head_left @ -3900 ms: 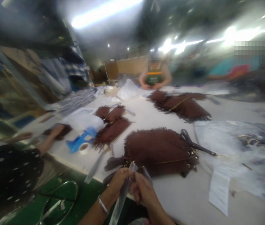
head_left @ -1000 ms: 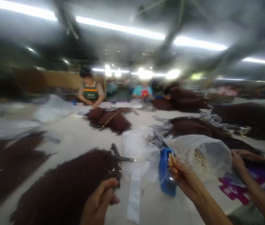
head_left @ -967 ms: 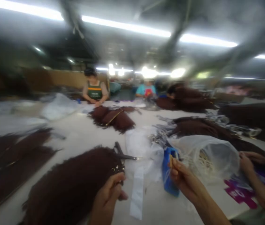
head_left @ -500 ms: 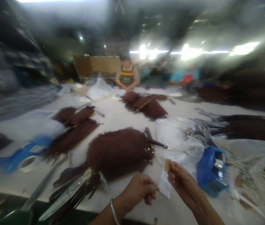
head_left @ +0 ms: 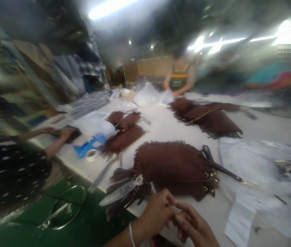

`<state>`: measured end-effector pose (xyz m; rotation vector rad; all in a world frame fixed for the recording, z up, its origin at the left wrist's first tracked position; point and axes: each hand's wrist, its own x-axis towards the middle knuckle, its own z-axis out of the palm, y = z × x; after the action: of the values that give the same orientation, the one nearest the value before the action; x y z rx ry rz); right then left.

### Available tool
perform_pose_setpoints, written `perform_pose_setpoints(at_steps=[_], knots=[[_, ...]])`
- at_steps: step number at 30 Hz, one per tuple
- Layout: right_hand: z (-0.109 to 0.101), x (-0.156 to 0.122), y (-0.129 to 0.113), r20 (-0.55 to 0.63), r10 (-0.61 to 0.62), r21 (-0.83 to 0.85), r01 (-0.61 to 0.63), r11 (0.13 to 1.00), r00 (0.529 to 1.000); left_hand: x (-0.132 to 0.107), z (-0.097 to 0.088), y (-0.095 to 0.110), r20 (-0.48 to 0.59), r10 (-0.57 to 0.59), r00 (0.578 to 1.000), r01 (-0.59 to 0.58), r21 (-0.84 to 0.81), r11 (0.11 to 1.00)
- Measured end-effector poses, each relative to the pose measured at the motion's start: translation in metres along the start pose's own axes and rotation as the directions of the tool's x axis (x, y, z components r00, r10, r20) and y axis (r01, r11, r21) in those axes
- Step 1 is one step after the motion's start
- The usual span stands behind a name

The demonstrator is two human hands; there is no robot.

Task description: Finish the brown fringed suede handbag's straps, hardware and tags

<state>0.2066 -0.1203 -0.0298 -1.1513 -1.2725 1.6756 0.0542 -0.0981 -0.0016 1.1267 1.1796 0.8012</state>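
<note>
My left hand (head_left: 157, 212), with a silver bangle on the wrist, and my right hand (head_left: 193, 226) meet at the table's near edge, fingers closed together on a small pale item too blurred to name. Just beyond them lies a brown fringed bag (head_left: 172, 168) with gold hardware and a dark strap (head_left: 221, 166). A clear plastic-wrapped strap (head_left: 121, 192) sticks out from the bag's near left corner.
More brown fringed bags (head_left: 207, 115) lie across the white table (head_left: 166, 128). A blue tape dispenser (head_left: 87, 147) sits at left. White paper and plastic (head_left: 260, 171) cover the right. A person in dotted black sits at left; another in a green vest stands at the far end.
My view swung left from the blue box and plastic bag to the brown bag. My right hand brought the small pale piece to my left hand; both now close on it.
</note>
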Motion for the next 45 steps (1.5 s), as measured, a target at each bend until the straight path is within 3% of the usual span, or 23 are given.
perform_pose_setpoints(at_steps=[3,6,7,9,10,11,14,16,19,26,32,45], knots=[[0.009,0.012,-0.01,0.035,-0.03,-0.229,0.037,0.973,0.999,-0.006,-0.022,0.006,-0.016,-0.022,1.0,0.021,-0.039,0.999],[0.016,0.022,-0.033,0.05,-0.155,-0.518,0.159,0.84,0.987,-0.014,-0.049,0.016,-0.115,0.065,0.991,-0.049,0.143,0.988],[0.02,0.027,-0.042,0.053,-0.211,-0.583,0.201,0.787,0.976,-0.016,-0.06,0.019,-0.199,0.139,0.97,-0.083,0.266,0.96],[0.029,0.038,-0.057,0.061,-0.306,-0.659,0.269,0.702,0.95,-0.018,-0.08,0.022,-0.339,0.324,0.883,-0.105,0.531,0.841],[0.034,0.045,-0.063,0.069,-0.335,-0.681,0.29,0.672,0.94,-0.017,-0.089,0.021,-0.362,0.392,0.846,-0.087,0.631,0.771],[0.039,0.052,-0.068,0.078,-0.356,-0.699,0.305,0.647,0.931,-0.016,-0.097,0.019,-0.356,0.422,0.834,-0.064,0.697,0.714],[0.053,0.077,-0.077,0.108,-0.4,-0.739,0.343,0.58,0.91,-0.012,-0.11,0.007,-0.289,0.347,0.892,-0.011,0.754,0.657],[0.061,0.091,-0.077,0.141,-0.426,-0.76,0.373,0.532,0.894,-0.011,-0.113,0.001,-0.271,0.304,0.914,0.002,0.75,0.662],[0.07,0.105,-0.073,0.169,-0.434,-0.779,0.39,0.491,0.885,-0.012,-0.115,0.0,-0.27,0.304,0.914,-0.001,0.747,0.665],[0.072,0.111,-0.064,0.085,-0.415,-0.788,0.316,0.528,0.906,-0.008,-0.124,0.001,-0.305,0.193,0.932,0.049,0.637,0.769],[0.07,0.112,-0.063,0.102,-0.425,-0.785,0.335,0.521,0.9,-0.006,-0.126,-0.001,-0.326,0.165,0.931,0.05,0.562,0.825],[0.07,0.113,-0.061,0.12,-0.396,-0.79,0.329,0.517,0.91,-0.002,-0.127,-0.001,-0.342,0.128,0.931,0.059,0.486,0.872]])
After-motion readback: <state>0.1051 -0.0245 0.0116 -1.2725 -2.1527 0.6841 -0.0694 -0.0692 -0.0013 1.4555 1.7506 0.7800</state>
